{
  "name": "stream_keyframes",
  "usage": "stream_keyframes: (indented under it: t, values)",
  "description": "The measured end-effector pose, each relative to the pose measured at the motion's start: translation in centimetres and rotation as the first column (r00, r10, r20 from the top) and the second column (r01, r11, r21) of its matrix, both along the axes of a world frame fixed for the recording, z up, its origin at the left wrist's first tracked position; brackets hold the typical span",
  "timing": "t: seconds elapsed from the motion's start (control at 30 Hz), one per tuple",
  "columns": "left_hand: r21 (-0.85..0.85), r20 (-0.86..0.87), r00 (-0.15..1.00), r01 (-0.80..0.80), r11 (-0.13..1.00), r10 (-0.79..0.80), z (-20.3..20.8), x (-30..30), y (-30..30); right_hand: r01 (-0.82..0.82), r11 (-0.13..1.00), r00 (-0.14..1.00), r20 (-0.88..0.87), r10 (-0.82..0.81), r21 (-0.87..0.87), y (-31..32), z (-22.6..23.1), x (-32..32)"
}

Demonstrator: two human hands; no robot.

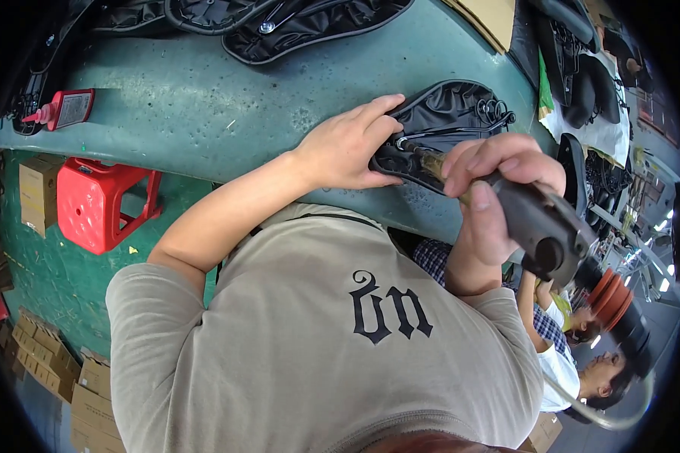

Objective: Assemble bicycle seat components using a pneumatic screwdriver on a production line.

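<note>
A black bicycle-type saddle (444,109) lies underside up on the green worktable, showing gathered black cover material and a dark metal rail with a coil at its far right end. My left hand (351,145) holds its left end, fingers over the edge and thumb at the near side. In my right hand (499,170) is a dark power driver (544,226), tilted, with the fingers wrapped round its front part. The driver's tip meets the rail near a bolt at the saddle's left part. My right fingers hide some of the near side.
More black saddles (317,34) lie at the table's far edge. A red-capped bottle (72,109) stands at the left. Below are a red stool (91,204) and cardboard boxes (45,347). A pale hose (635,419) trails at the lower right, near other people (567,370).
</note>
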State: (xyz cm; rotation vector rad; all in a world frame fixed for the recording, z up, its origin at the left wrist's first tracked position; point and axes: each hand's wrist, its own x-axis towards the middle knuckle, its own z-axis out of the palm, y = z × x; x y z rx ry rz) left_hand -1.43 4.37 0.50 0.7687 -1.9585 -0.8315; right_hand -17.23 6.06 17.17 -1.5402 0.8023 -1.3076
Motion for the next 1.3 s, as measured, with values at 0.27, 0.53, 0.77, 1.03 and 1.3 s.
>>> stream_keyframes:
  t: [0.27,0.53,0.77,1.03,1.3]
  values:
    - [-0.001,-0.032,0.999,0.039,0.999,-0.039,-0.3,0.8,-0.7,-0.192,0.981,0.981,0.011,0.192,-0.038,-1.8,-0.8,-0.4]
    - [0.077,-0.068,0.994,0.096,0.992,-0.091,0.7,0.5,0.0,-0.101,0.993,0.994,0.033,0.103,-0.055,-1.5,-0.8,-0.8]
    - [0.073,-0.070,0.993,0.103,0.992,-0.098,1.3,1.3,-0.3,-0.136,0.991,0.979,0.151,0.137,-0.013,-1.9,-0.8,-0.6]
    - [0.143,-0.052,0.988,0.154,0.978,-0.148,2.4,2.4,-0.3,-0.050,0.995,0.994,0.089,0.058,-0.085,0.3,0.5,-2.7]
    - [0.023,0.287,0.957,0.039,0.999,-0.044,7.6,9.9,-0.3,0.069,0.964,0.996,0.080,-0.050,-0.256,5.8,6.3,-9.3]
